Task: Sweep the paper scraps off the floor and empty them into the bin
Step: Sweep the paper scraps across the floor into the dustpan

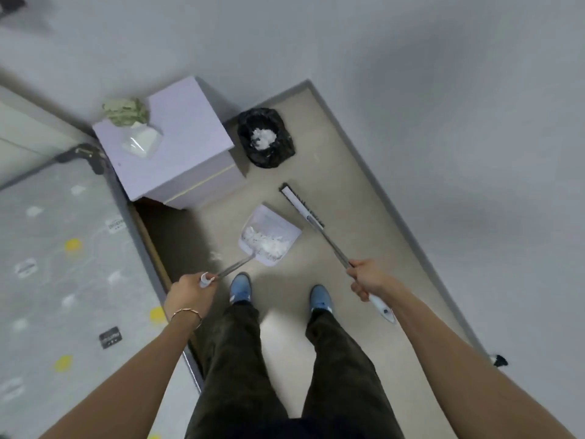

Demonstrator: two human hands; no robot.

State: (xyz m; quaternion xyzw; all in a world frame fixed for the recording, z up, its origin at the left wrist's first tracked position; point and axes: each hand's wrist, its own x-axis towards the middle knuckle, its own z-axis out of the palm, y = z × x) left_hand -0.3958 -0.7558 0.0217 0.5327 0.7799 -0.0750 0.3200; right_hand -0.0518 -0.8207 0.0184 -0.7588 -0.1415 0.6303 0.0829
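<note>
A home bedroom, it seems. A bed with a grey patterned cover point(57, 264) fills one side. A lilac bedside cabinet point(171, 144) stands in the corner

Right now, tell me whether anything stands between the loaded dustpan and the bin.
Nothing visible does. The dustpan, holding paper scraps and held by the left hand, has bare floor between it and the bin. The lilac cabinet and the broom flank that path.

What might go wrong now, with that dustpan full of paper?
The dustpan, held by the left hand at the end of its long handle, could tip and spill its paper scraps before reaching the bin. The bin's opening looks narrow, so scraps may miss. The broom in the right hand could knock the bin.
</note>
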